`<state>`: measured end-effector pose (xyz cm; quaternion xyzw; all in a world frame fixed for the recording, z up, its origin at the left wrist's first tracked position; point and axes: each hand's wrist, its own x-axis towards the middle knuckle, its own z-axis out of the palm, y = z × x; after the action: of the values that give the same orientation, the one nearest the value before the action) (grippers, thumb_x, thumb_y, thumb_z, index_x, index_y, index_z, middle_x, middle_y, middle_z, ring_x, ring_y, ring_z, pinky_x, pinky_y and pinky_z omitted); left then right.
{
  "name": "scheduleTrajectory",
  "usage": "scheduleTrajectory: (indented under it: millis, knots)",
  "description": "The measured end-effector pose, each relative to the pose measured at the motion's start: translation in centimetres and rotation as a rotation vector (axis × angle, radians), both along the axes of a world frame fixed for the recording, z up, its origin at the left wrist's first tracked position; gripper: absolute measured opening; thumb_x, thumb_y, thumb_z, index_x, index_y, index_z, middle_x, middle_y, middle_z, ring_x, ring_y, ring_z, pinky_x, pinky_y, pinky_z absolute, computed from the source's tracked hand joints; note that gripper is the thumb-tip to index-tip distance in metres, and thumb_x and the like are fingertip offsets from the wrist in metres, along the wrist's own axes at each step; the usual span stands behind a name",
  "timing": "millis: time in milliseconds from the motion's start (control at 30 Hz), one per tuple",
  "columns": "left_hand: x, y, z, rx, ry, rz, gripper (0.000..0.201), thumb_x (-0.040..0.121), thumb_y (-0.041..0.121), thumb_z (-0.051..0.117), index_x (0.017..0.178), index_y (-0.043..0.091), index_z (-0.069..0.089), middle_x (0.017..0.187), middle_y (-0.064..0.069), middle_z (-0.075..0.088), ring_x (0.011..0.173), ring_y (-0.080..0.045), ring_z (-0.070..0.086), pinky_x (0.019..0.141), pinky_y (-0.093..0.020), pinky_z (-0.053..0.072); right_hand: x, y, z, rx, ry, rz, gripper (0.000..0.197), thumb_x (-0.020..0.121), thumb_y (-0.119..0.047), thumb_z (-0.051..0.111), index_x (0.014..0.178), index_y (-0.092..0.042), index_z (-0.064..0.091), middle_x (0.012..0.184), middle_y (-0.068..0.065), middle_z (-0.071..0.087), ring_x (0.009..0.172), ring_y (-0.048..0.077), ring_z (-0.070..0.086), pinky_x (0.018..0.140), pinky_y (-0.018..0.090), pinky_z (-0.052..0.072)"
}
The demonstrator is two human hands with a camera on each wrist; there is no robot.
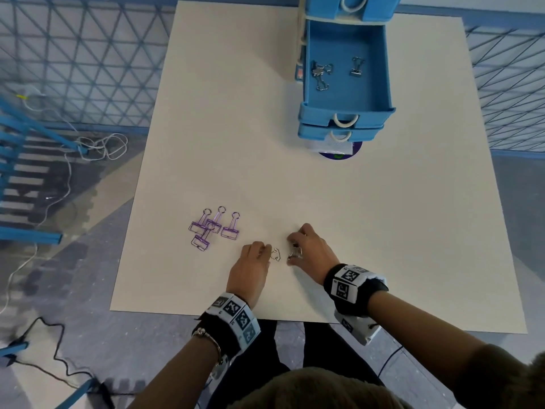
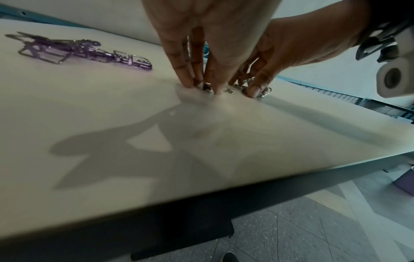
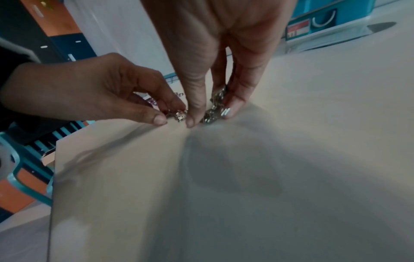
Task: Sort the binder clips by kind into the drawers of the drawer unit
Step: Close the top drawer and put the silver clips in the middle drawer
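— Silver metal, right at the fingertips: the right hand (image 1: 306, 246) has its thumb and fingers curled down around a small bunch of silver binder clips (image 3: 216, 106) on the white tabletop (image 1: 383, 216), pinching them from both sides.

— And the other hand?

— The left hand (image 1: 253, 261) is just beside that grip, fingertips down on the surface. Its thumb and forefinger are closed on a single silver clip (image 1: 275, 255) that lies in the narrow gap between the two hands. In the right wrist view the same clip (image 3: 179, 114) sits between the left thumb and the right thumb, which nearly touch.

— How many clips does the right hand have?

— Cannot tell; they are bunched and partly hidden by the fingers.

— What lies beyond the grip?

— To the left of the left hand, a little farther from the person, four purple wire binder clips (image 1: 213, 228) lie together, some overlapping, all flat on the table and apart from both hands.

— And the drawers?

— Well beyond the right hand's grip, at the far side of the table, stands the blue drawer unit (image 1: 345, 69). Its middle drawer (image 1: 383, 78) is pulled out, with a few silver clips (image 1: 321, 73) lying on its floor. The lower drawer (image 1: 312, 134) beneath it juts out slightly, and the top drawer (image 1: 324, 7) shows only its front and white loop handle.
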<state>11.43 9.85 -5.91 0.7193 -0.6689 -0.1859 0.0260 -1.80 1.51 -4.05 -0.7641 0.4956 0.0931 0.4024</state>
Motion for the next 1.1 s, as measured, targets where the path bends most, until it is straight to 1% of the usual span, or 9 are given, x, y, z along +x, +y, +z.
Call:
scheduleTrajectory:
  millis: [100, 233, 333, 433, 567, 700, 833, 933, 1100]
  knots:
    - [-0.2, -0.1, -0.5, 0.020, -0.019, -0.014, 0.054, 0.037, 0.008, 0.090, 0.085, 0.016, 0.067, 0.077, 0.000, 0.066, 0.079, -0.013, 0.037, 0.030, -0.016, 0.040, -0.2, -0.2, -0.1, 0.008, -0.016, -0.014, 0.037, 0.077, -0.005, 0.069, 0.112, -0.004, 0.056, 0.123, 0.013, 0.042, 0.094, 0.033, 0.062, 0.088, 0.039, 0.051]
    - [-0.7, -0.5, 0.2, 0.037, 0.016, 0.066, 0.044, 0.040, 0.007, 0.087, 0.079, 0.015, 0.068, 0.075, -0.003, 0.065, 0.071, -0.020, 0.062, 0.032, -0.018, 0.041, -0.2, -0.6, -0.3, 0.010, -0.021, -0.009, 0.043, 0.075, 0.001, 0.068, 0.115, -0.004, 0.055, 0.121, 0.013, 0.046, 0.093, 0.032, 0.062, 0.087, 0.036, 0.050]
    - [-1.4, -1.1, 1.0, 0.113, 0.142, 0.167, 0.028, 0.080, 0.008, 0.061, 0.107, 0.009, 0.060, 0.106, -0.012, 0.059, 0.102, -0.030, 0.056, 0.063, -0.033, 0.050, -0.2, -1.1, -0.4, 0.033, -0.021, -0.026, 0.052, 0.071, 0.000, 0.072, 0.119, -0.006, 0.052, 0.119, 0.014, 0.047, 0.097, 0.034, 0.059, 0.088, 0.035, 0.046]
    - [-1.7, -1.4, 1.0, 0.156, 0.260, 0.301, 0.031, 0.085, 0.014, 0.054, 0.116, 0.012, 0.055, 0.115, -0.012, 0.054, 0.103, -0.031, 0.055, 0.079, -0.038, 0.047, -0.2, -1.5, -0.5, 0.053, -0.019, -0.043, 0.057, 0.068, -0.003, 0.075, 0.120, -0.007, 0.052, 0.118, 0.015, 0.047, 0.099, 0.033, 0.057, 0.089, 0.034, 0.045]
    - [-2.6, -2.0, 0.8, 0.115, 0.525, 0.555, 0.026, 0.076, 0.007, 0.064, 0.103, 0.008, 0.064, 0.100, -0.015, 0.060, 0.088, -0.034, 0.062, 0.083, -0.037, 0.049, -0.4, -2.0, -0.6, 0.053, -0.025, -0.067, 0.057, 0.066, -0.005, 0.077, 0.117, -0.007, 0.053, 0.118, 0.015, 0.048, 0.094, 0.030, 0.056, 0.089, 0.033, 0.044]
    - [-3.7, -2.8, 0.6, 0.105, 0.643, 0.626, 0.024, 0.075, 0.001, 0.067, 0.099, 0.005, 0.067, 0.091, -0.015, 0.058, 0.081, -0.034, 0.063, 0.084, -0.039, 0.052, -0.7, -2.3, -0.8, 0.054, -0.043, -0.086, 0.057, 0.064, -0.008, 0.079, 0.115, -0.009, 0.055, 0.117, 0.015, 0.049, 0.099, 0.029, 0.055, 0.089, 0.034, 0.044]
    - [-4.6, -3.6, 0.3, 0.078, 0.662, 0.629, 0.023, 0.078, 0.000, 0.065, 0.100, 0.004, 0.068, 0.091, -0.006, 0.049, 0.082, -0.031, 0.061, 0.082, -0.030, 0.049, -1.1, -3.0, -0.9, 0.058, -0.074, -0.110, 0.055, 0.060, -0.010, 0.083, 0.110, -0.009, 0.059, 0.105, 0.010, 0.050, 0.086, 0.021, 0.049, 0.084, 0.031, 0.044]
    - [-4.9, -4.0, 0.1, 0.089, 0.653, 0.620, 0.022, 0.079, 0.000, 0.063, 0.100, 0.004, 0.068, 0.091, -0.005, 0.047, 0.077, -0.023, 0.057, 0.075, -0.015, 0.042, -1.5, -3.8, -0.9, 0.043, -0.078, -0.103, 0.053, 0.057, -0.015, 0.086, 0.103, -0.009, 0.062, 0.095, 0.002, 0.045, 0.083, 0.016, 0.046, 0.079, 0.029, 0.043]
    - [-5.2, -4.5, -0.1, 0.089, 0.630, 0.627, 0.021, 0.078, 0.001, 0.064, 0.098, 0.003, 0.068, 0.091, -0.008, 0.048, 0.084, -0.032, 0.063, 0.077, -0.018, 0.042, -2.1, -4.7, -0.9, -0.003, -0.043, -0.075, 0.041, 0.059, -0.021, 0.084, 0.095, -0.012, 0.066, 0.090, -0.001, 0.048, 0.080, 0.016, 0.048, 0.072, 0.026, 0.037]
